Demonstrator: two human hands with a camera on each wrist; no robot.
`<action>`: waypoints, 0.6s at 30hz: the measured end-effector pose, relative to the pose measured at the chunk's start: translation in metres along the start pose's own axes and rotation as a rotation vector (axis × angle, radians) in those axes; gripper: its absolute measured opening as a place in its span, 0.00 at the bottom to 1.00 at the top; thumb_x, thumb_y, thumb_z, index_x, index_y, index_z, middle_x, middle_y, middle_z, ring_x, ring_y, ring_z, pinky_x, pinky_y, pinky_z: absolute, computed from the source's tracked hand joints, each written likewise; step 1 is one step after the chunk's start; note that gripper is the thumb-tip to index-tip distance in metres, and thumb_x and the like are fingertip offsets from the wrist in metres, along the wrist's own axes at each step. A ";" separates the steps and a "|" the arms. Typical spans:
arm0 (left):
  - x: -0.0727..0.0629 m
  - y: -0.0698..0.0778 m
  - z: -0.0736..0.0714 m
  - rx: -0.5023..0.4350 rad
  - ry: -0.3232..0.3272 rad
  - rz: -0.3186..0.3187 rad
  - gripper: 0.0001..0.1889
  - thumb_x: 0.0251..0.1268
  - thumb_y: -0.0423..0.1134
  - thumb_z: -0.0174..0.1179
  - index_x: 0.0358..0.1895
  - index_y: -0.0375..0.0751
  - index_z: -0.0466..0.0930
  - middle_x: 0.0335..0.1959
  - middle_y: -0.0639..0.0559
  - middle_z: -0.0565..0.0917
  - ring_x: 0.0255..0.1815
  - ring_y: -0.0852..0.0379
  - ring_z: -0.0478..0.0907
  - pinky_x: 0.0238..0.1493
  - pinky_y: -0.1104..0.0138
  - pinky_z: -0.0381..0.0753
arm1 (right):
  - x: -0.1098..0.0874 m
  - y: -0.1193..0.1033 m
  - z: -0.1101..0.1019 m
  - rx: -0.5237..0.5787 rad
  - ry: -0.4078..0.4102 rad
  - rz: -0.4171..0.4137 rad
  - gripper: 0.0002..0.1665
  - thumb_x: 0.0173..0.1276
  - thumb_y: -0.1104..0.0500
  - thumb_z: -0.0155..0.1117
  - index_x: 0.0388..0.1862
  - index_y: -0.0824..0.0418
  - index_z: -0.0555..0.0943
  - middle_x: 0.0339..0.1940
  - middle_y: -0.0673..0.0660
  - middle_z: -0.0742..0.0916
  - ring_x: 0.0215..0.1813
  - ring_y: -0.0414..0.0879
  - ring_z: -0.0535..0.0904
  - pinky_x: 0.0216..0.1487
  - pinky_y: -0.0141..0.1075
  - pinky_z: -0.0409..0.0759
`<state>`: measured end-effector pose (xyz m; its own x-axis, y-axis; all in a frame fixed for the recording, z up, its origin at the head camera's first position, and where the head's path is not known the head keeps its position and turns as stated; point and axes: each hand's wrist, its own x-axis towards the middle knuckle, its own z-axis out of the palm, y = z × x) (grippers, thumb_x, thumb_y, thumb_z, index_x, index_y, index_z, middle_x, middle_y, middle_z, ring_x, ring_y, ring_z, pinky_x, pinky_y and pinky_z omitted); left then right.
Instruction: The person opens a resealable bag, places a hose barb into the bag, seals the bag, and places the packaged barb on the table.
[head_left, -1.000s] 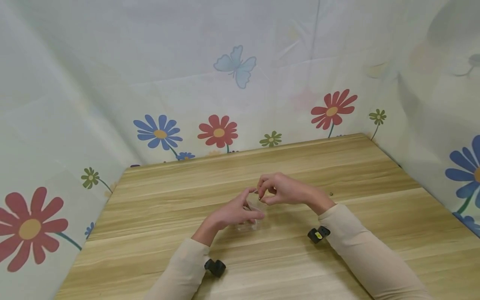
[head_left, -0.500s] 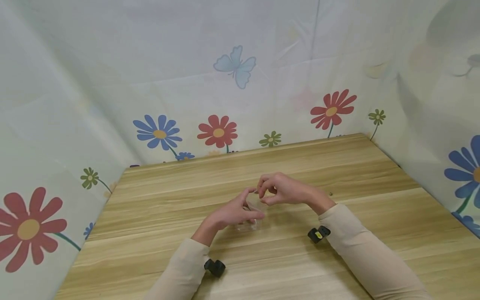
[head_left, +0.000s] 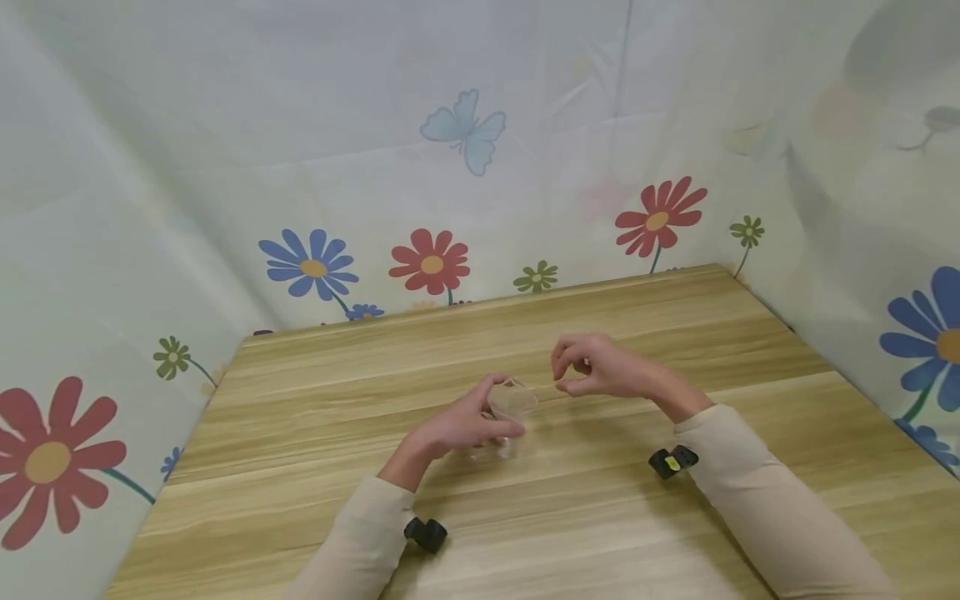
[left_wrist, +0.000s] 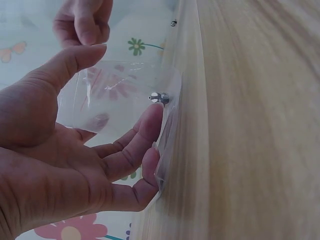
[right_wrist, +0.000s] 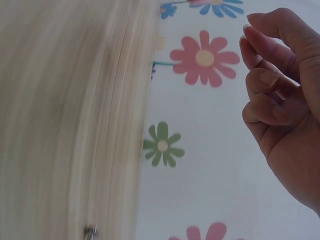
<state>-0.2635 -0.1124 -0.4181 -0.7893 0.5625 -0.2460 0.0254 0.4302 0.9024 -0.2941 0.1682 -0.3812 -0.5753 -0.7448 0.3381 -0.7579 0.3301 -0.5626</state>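
My left hand (head_left: 468,423) holds a clear plastic bag (head_left: 513,401) just above the wooden table, its mouth spread between thumb and fingers. In the left wrist view, a small silvery metal fitting (left_wrist: 159,97) shows through or inside the clear plastic, beside a fingertip. To the right of the bag, my right hand (head_left: 600,367) hovers over the table, apart from the plastic. Its fingers are loosely bent, and the right wrist view shows nothing between thumb (right_wrist: 280,22) and fingertips. Another small metal piece (right_wrist: 91,232) lies on the table, hidden in the head view.
The wood-grain table (head_left: 360,392) reaches back to a white curtain (head_left: 345,150) printed with flowers and a butterfly. Similar curtains stand to the left and right. A black camera is strapped to each sleeve.
My right hand has moved right, away from the bag's mouth, and the small dark thing seen at its fingertips a second ago is gone from them. My left hand stays nearly still.
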 end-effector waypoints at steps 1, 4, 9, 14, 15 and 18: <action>0.000 0.000 0.000 0.001 0.001 0.002 0.42 0.62 0.49 0.71 0.74 0.53 0.54 0.44 0.40 0.78 0.39 0.46 0.83 0.34 0.60 0.75 | -0.004 0.003 -0.003 -0.007 0.010 0.011 0.05 0.65 0.67 0.70 0.31 0.58 0.86 0.38 0.50 0.82 0.26 0.41 0.69 0.28 0.31 0.69; 0.000 0.001 0.000 0.004 0.000 0.006 0.43 0.62 0.49 0.71 0.75 0.54 0.54 0.43 0.40 0.78 0.39 0.46 0.83 0.33 0.60 0.75 | -0.018 0.010 -0.011 -0.027 0.034 0.046 0.06 0.64 0.68 0.70 0.31 0.58 0.86 0.37 0.51 0.81 0.27 0.45 0.70 0.29 0.31 0.70; -0.001 0.001 -0.001 0.003 -0.005 0.016 0.43 0.63 0.48 0.70 0.76 0.53 0.53 0.44 0.40 0.77 0.38 0.46 0.83 0.31 0.61 0.74 | -0.036 0.022 -0.021 -0.075 0.053 0.090 0.09 0.63 0.69 0.71 0.31 0.55 0.85 0.36 0.50 0.81 0.28 0.43 0.70 0.30 0.32 0.70; -0.002 0.001 0.000 0.000 -0.007 0.025 0.42 0.63 0.47 0.70 0.75 0.52 0.54 0.44 0.39 0.77 0.38 0.45 0.83 0.30 0.61 0.73 | -0.051 0.031 -0.028 -0.096 0.059 0.126 0.10 0.62 0.71 0.71 0.31 0.56 0.85 0.36 0.51 0.81 0.29 0.41 0.69 0.30 0.31 0.70; -0.002 0.002 0.000 -0.002 -0.009 0.026 0.42 0.63 0.47 0.70 0.75 0.52 0.54 0.44 0.39 0.76 0.38 0.45 0.83 0.30 0.61 0.74 | -0.054 0.033 -0.030 -0.100 0.060 0.137 0.09 0.62 0.71 0.70 0.31 0.56 0.85 0.36 0.51 0.81 0.29 0.41 0.70 0.30 0.32 0.70; -0.002 0.002 0.000 -0.003 -0.009 0.028 0.41 0.64 0.47 0.70 0.74 0.53 0.54 0.44 0.39 0.76 0.38 0.44 0.82 0.30 0.62 0.73 | -0.062 0.039 -0.035 -0.124 0.057 0.197 0.07 0.61 0.71 0.70 0.32 0.59 0.86 0.36 0.52 0.81 0.31 0.43 0.71 0.32 0.33 0.71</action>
<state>-0.2618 -0.1124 -0.4161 -0.7828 0.5807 -0.2235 0.0460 0.4121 0.9100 -0.2993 0.2479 -0.3976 -0.7297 -0.6262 0.2746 -0.6591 0.5370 -0.5265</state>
